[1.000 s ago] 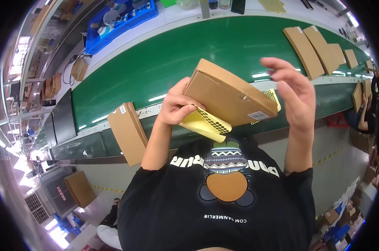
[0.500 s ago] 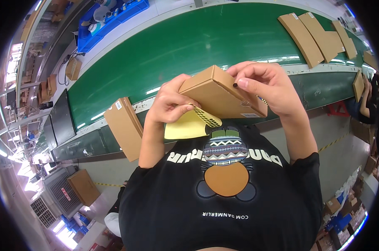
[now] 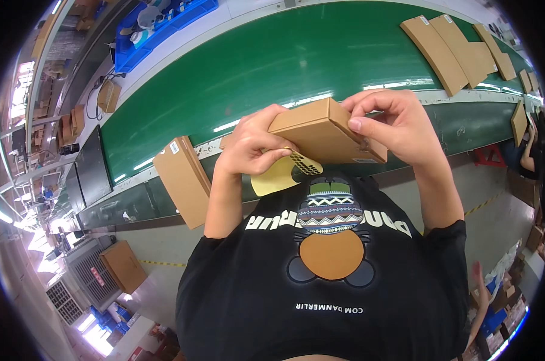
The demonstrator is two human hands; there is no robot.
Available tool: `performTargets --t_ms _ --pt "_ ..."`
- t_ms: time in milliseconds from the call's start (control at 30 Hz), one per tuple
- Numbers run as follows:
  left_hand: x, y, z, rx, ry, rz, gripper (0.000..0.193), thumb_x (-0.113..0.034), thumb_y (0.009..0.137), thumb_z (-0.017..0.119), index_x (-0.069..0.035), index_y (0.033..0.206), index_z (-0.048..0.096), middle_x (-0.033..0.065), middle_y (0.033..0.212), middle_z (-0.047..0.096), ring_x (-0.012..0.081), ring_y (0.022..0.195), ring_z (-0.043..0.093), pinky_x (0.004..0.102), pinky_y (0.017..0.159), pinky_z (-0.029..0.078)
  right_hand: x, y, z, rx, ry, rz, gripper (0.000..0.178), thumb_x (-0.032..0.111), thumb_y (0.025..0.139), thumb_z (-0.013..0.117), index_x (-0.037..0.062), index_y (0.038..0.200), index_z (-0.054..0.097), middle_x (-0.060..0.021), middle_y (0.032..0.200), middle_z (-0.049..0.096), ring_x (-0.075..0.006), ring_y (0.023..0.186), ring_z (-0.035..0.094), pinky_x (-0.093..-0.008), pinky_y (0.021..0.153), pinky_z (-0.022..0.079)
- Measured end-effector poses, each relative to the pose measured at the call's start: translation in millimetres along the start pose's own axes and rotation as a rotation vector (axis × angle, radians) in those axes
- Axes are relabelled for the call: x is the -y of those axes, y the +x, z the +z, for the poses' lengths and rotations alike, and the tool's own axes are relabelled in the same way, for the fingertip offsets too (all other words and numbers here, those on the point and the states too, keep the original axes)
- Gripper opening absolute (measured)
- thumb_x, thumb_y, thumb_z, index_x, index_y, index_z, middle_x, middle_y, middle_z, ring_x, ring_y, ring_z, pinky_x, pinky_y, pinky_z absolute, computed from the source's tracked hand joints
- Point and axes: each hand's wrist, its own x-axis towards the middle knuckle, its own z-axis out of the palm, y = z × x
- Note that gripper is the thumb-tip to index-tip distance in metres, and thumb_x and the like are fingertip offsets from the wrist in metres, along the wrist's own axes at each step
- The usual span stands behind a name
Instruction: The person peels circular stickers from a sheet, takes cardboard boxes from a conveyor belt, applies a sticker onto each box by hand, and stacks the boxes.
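A flat brown cardboard box (image 3: 320, 133) is held tilted in front of my chest, above the near edge of the green belt. My left hand (image 3: 248, 144) is closed around its left end. Between that hand's thumb and fingers is also a yellow sheet of round black stickers (image 3: 307, 162), hanging curled below the box. My right hand (image 3: 399, 123) is closed at the box's right end, the thumb tip against the edge near the upper corner and the fingers behind it. Whatever lies under that thumb is hidden.
Flat cardboard boxes (image 3: 182, 180) lean on the belt's near edge at left. Several more boxes (image 3: 438, 54) lie on the green belt (image 3: 224, 78) at far right. A blue bin (image 3: 164, 30) stands beyond the belt. Another person's arm (image 3: 528, 150) shows at the right rim.
My right thumb has come up against the box edge; the small dark round piece at its tip is now out of sight. The box has tilted and shifted slightly right with the yellow sheet.
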Motion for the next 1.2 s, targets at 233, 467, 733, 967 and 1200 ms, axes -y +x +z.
performTargets --t_ms 233,467,733,967,1200 --pt "-2.7 -9.9 -0.8 0.004 0.05 -0.005 0.013 -0.013 0.062 0.075 -0.01 0.074 0.075 0.017 0.098 0.064 0.0309 0.08 0.064 0.0351 0.064 0.049 -34.8 14.1 0.0 0.15 0.319 0.117 0.03 0.002 0.076 0.074 0.0071 0.098 0.055 -0.0033 0.093 0.063 -0.0088 0.086 0.059 -0.0218 0.078 0.048" --pt "4.8 -50.9 -9.8 -0.151 -0.097 -0.051 0.014 -0.011 0.064 0.072 -0.005 0.077 0.076 0.0176 0.096 0.064 0.0298 0.086 0.061 0.035 0.069 0.049 -83.2 14.9 9.9 0.018 0.511 0.157 0.017 0.01 0.091 0.063 0.0079 0.106 0.056 -0.0067 0.101 0.064 -0.0146 0.092 0.061 -0.0288 0.081 0.051" --pt "-7.6 -79.6 -19.8 -0.2 -0.129 -0.075 0.014 -0.009 0.066 0.072 -0.003 0.077 0.075 0.0175 0.094 0.064 0.0299 0.088 0.061 0.0357 0.072 0.049 -32.2 19.1 46.8 0.021 0.284 -0.147 0.009 0.01 0.091 0.063 0.002 0.089 0.066 -0.0128 0.112 0.065 -0.0183 0.103 0.06 -0.0317 0.088 0.048" --pt "-11.2 -84.5 -20.9 -0.154 -0.046 -0.09 0.012 -0.009 0.063 0.073 -0.004 0.075 0.074 0.0188 0.095 0.063 0.0305 0.084 0.062 0.0356 0.07 0.049 -9.7 28.3 65.1 0.249 0.174 -0.032 0.011 0.009 0.089 0.065 -0.0012 0.086 0.067 -0.0108 0.109 0.066 -0.0106 0.09 0.059 -0.028 0.085 0.047" --pt "-11.6 -79.3 -23.7 -0.128 -0.077 -0.08 0.012 -0.009 0.062 0.074 -0.004 0.074 0.074 0.018 0.096 0.063 0.0302 0.085 0.062 0.0356 0.07 0.049 -14.2 23.6 63.5 0.188 0.118 -0.004 0.012 0.008 0.088 0.066 -0.0034 0.088 0.067 -0.0113 0.106 0.067 -0.0082 0.086 0.059 -0.0254 0.082 0.048"
